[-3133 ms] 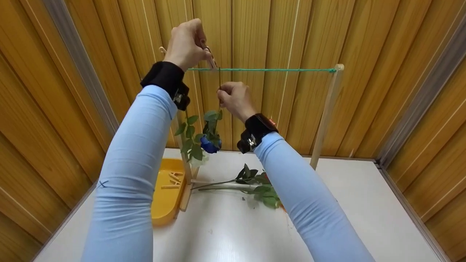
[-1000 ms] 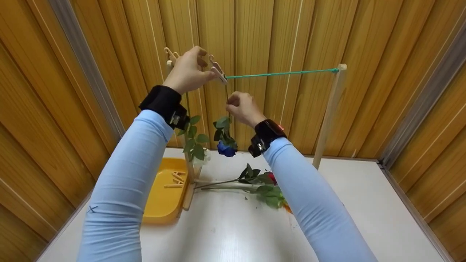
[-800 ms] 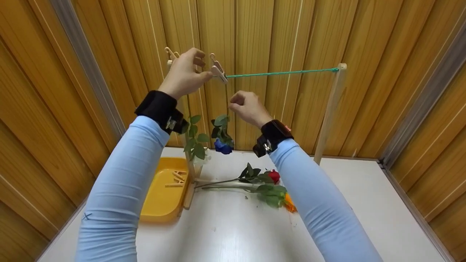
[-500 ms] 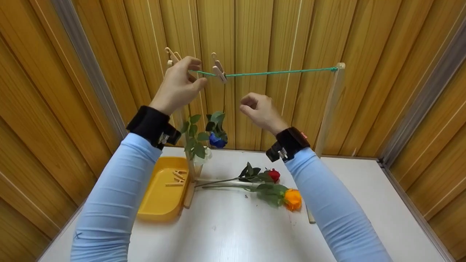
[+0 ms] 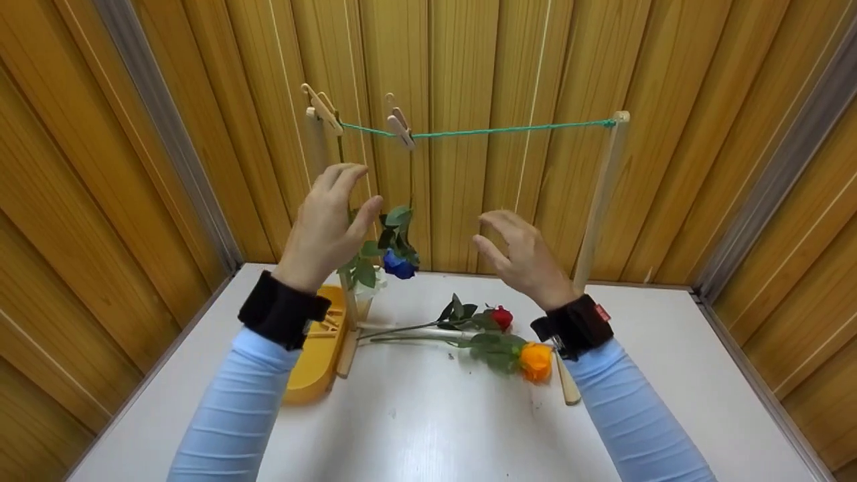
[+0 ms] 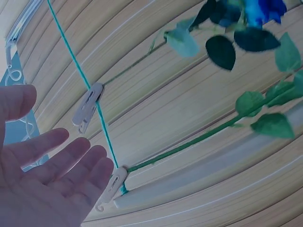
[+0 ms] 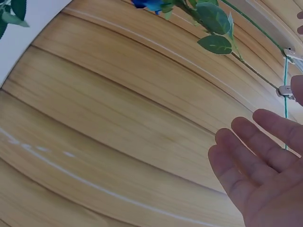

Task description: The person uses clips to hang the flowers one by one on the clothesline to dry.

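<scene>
A blue rose hangs head down from the green cord, its stem clipped by a clothespin. Further left, a second clothespin holds the stem of a white rose, partly hidden behind my left hand. That hand is below the cord, fingers relaxed and holding nothing; the left wrist view shows its palm beside both clothespins. My right hand is apart from everything, to the right of the blue rose, with loosely bent fingers and nothing in them. A red rose and an orange rose lie on the table.
A yellow tray with several clothespins stands at the left, partly behind my left arm. Wooden posts hold the cord at both ends, with feet on the white table. Wood-patterned panels rise behind.
My left hand let go of the clothespin and my right hand released the blue rose's stem. Both hands moved down and apart; the blue rose now hangs from the cord by itself.
</scene>
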The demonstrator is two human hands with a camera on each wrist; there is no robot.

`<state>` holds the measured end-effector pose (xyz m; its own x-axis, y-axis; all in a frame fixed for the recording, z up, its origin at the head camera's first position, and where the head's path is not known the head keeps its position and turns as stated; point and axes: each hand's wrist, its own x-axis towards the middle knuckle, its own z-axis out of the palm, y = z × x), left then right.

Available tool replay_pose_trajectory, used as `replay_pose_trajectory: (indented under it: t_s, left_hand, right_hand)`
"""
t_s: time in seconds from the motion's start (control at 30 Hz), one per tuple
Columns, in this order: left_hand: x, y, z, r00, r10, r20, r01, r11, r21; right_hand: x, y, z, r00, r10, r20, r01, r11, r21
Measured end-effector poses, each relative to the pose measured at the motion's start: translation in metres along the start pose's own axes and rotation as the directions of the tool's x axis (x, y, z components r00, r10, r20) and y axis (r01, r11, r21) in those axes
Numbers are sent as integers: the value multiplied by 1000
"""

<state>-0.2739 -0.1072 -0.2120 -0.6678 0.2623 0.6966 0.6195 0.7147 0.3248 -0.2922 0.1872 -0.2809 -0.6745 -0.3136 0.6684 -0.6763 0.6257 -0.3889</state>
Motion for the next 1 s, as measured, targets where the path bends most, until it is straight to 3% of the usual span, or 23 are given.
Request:
replay_pose_trajectory:
  t_s: [0.33,0.53,0.83,1.0]
  left_hand:
    - [-57,0,42,989,60,-134,-42,990,138]
    - [-89,0,68,981,84,-174,-51,981,188]
    - [-139,-6,95,979,-32,-200,71,979,190]
    - [-160,-3,111,981,-62,-181,98,976,196]
  right_hand:
    - [-60,4,15,995,-26,-92,14,992,-124]
    - [-86,7,31,991,-47,-129,28,988,-150]
    - [-123,16,57,986,-52,-159,24,985,-170]
    - [-143,18,72,984,-8,-179,-21,987,-161]
